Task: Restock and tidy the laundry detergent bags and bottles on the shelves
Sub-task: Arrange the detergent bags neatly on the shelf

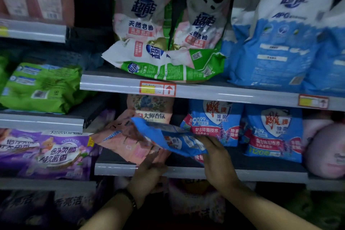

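Note:
A blue detergent bag [168, 136] lies tilted over a flat pink bag [127, 144] on the middle shelf [252, 172]. My right hand [216, 157] grips the blue bag's right end. My left hand [147, 172] holds the pink bag's front edge from below, at the shelf lip. Behind them stands a pink floral bag [151, 110]. Two upright blue bags [214, 123] [272, 132] stand to the right.
The upper shelf [214, 91] carries green-and-white bags [168, 43], one lying flat, and large blue bags [280, 43]. Green packs [41, 86] and purple bags [46, 153] fill the left bay. A pink bag [324, 149] sits far right. More bags are below.

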`<state>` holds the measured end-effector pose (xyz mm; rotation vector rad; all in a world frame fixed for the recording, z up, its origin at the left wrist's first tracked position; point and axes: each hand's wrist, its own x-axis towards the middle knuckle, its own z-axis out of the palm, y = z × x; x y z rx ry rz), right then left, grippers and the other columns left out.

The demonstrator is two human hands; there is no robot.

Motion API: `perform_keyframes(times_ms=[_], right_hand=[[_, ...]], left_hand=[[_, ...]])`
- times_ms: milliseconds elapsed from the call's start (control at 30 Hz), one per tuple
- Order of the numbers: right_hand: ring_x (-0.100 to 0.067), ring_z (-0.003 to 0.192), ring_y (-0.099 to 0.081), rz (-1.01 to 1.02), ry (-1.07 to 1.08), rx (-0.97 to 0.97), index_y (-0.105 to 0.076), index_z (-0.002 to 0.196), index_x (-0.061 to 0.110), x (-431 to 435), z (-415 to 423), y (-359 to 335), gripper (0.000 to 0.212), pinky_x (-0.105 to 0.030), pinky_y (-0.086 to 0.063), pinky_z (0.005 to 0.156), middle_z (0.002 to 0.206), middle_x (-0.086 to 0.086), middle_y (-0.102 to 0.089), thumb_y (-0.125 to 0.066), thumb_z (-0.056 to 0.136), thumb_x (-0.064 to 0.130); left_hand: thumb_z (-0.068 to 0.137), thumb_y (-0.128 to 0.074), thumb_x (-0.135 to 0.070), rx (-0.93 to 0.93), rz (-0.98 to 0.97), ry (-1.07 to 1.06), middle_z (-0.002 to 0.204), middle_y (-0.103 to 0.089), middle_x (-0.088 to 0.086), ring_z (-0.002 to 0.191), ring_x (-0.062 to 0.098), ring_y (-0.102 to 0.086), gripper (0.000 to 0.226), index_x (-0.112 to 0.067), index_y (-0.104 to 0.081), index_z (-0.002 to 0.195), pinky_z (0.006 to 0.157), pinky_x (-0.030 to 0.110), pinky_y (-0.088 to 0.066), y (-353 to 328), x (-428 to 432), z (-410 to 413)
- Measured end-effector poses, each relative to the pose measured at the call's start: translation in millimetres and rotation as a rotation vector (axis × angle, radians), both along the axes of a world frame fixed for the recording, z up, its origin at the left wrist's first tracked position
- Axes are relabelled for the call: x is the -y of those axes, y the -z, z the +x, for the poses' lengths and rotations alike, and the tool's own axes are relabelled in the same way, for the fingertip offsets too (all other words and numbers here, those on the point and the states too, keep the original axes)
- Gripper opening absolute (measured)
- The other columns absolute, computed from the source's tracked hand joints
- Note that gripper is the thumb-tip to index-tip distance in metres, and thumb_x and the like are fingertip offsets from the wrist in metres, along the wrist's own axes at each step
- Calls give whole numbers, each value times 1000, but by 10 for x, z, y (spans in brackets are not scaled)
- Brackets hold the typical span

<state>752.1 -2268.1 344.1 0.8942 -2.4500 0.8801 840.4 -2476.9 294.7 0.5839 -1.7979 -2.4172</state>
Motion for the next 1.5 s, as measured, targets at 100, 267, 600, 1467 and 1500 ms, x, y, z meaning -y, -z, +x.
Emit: perform_keyframes(times_ms=[100,267,600,1467,1500], right_hand=[[-12,127,-57,-22,-27,-19,-63,141,24,-386,206,-71,54,-32,-50,109,138,13,-57,-52,92,5],[11,115,-60,-180,-8,97,-68,122,42,-945,532,-274,59,-19,-51,98,123,27,-65,-62,93,-10],[-27,84,-79,-843,-189,755,-74,106,-1,-1565,820,-565,15,-31,-64,70,101,-17,-81,-65,95,-2],[-26,103,-78,-691,21,905,-69,123,8,-1598,-99,438,58,-40,-65,85,110,-7,-82,-91,71,-6],[-24,102,-79,-700,31,882,-68,124,9,-1581,-195,453,59,-38,-65,83,110,-6,-82,-90,71,-7]], left_hand=[[94,-77,-25,-6,-56,23,75,-62,8,56,17,-59,40,-7,-60,126,56,30,-53,-118,-177,112],[74,-92,-43,-194,-243,-4,114,-80,-7,102,8,-76,69,-22,-59,130,88,30,-61,-285,-458,320],[56,-101,-54,-382,-216,196,139,-71,0,129,23,-67,105,-20,-57,145,110,48,-53,-228,-755,583],[80,-86,-4,-41,-40,319,126,-76,17,115,40,-73,51,-13,-74,129,110,57,-51,-35,-924,-285],[80,-84,0,-52,-56,324,126,-75,18,116,41,-73,48,-13,-77,125,110,57,-51,1,-913,-396]])
